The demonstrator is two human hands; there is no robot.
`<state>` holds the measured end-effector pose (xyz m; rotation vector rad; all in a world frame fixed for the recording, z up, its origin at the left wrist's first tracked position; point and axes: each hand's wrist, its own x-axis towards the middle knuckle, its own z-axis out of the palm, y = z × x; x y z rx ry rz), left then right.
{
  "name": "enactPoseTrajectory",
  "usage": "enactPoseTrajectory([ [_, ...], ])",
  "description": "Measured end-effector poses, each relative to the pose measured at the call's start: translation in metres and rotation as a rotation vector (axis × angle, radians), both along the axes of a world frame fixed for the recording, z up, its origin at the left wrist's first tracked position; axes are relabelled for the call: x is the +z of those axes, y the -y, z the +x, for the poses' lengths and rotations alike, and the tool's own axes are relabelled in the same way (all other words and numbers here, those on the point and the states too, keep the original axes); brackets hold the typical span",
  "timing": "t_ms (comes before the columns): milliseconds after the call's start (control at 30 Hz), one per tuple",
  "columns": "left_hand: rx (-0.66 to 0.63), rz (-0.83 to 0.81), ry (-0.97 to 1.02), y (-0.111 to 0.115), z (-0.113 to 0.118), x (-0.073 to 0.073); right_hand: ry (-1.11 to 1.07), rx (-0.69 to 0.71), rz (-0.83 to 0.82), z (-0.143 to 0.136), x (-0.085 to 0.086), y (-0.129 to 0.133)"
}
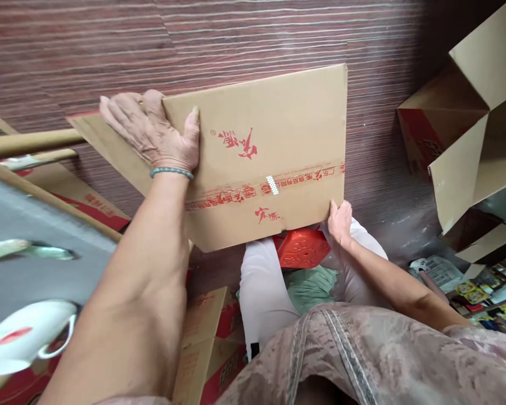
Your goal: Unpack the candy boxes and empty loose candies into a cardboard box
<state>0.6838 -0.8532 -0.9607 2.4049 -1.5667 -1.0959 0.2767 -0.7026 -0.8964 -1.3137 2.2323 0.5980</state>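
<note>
A flattened brown cardboard box (pixel 278 129) with red print and red tape along its seam lies tilted over my knees. My left hand (pixel 152 132), a green bracelet at the wrist, presses flat on the box's upper left corner with its fingers spread over the edge. My right hand (pixel 339 220) grips the lower right corner of the same box. A small strip of clear tape (pixel 272 184) sits on the red seam between the hands. Below the box a red plastic stool (pixel 302 247) shows between my white-trousered legs.
An opened cardboard carton (pixel 468 112) stands at the right on the dark striped floor (pixel 236 39). Flattened cartons (pixel 88 197) lie at the left with a cardboard tube (pixel 29 142). A white cup (pixel 21 337) is at lower left. Colourful packets (pixel 489 292) lie at lower right.
</note>
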Motion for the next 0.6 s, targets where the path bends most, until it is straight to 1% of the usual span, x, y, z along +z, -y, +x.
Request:
enactPoseTrajectory([
  [67,0.026,-0.044,0.109,0.004,-0.001,0.002,0.121,0.082,0.216,-0.016,0.029,-0.007],
  [100,0.037,-0.050,0.136,0.007,-0.002,0.003,0.175,0.150,0.303,-0.025,0.048,-0.009],
  [133,0.046,-0.052,0.144,0.010,-0.005,0.005,0.224,0.230,0.360,-0.034,0.071,-0.012],
  [167,0.054,-0.051,0.151,0.010,-0.010,0.009,0.269,0.309,0.382,-0.045,0.097,-0.015],
  [200,0.062,-0.046,0.158,0.008,-0.016,0.016,0.317,0.374,0.373,-0.056,0.126,-0.020],
  [233,0.068,-0.039,0.165,0.000,-0.026,0.026,0.366,0.415,0.347,-0.068,0.157,-0.026],
  [267,0.068,-0.024,0.175,-0.014,-0.037,0.042,0.413,0.430,0.319,-0.082,0.188,-0.036],
  [300,0.059,0.009,0.175,-0.036,-0.051,0.062,0.458,0.429,0.302,-0.096,0.220,-0.048],
  [333,0.052,0.058,0.176,-0.066,-0.065,0.086,0.501,0.422,0.303,-0.111,0.249,-0.063],
  [367,0.020,0.154,0.153,-0.105,-0.079,0.115,0.545,0.413,0.319,-0.125,0.275,-0.078],
  [400,-0.040,0.300,0.062,-0.150,-0.092,0.146,0.585,0.402,0.336,-0.137,0.297,-0.094],
  [433,-0.138,0.454,-0.108,-0.199,-0.104,0.179,0.616,0.385,0.350,-0.148,0.314,-0.108],
  [467,-0.220,0.567,-0.262,-0.249,-0.114,0.212,0.640,0.362,0.353,-0.155,0.327,-0.119],
  [500,-0.279,0.654,-0.359,-0.296,-0.122,0.243,0.659,0.332,0.348,-0.160,0.335,-0.127],
  [533,-0.290,0.704,-0.363,-0.337,-0.129,0.272,0.681,0.297,0.340,-0.161,0.338,-0.131],
  [567,-0.280,0.727,-0.315,-0.369,-0.134,0.295,0.701,0.260,0.328,-0.159,0.338,-0.132],
  [600,-0.301,0.728,-0.295,-0.392,-0.137,0.312,0.714,0.225,0.309,-0.154,0.336,-0.132],
])
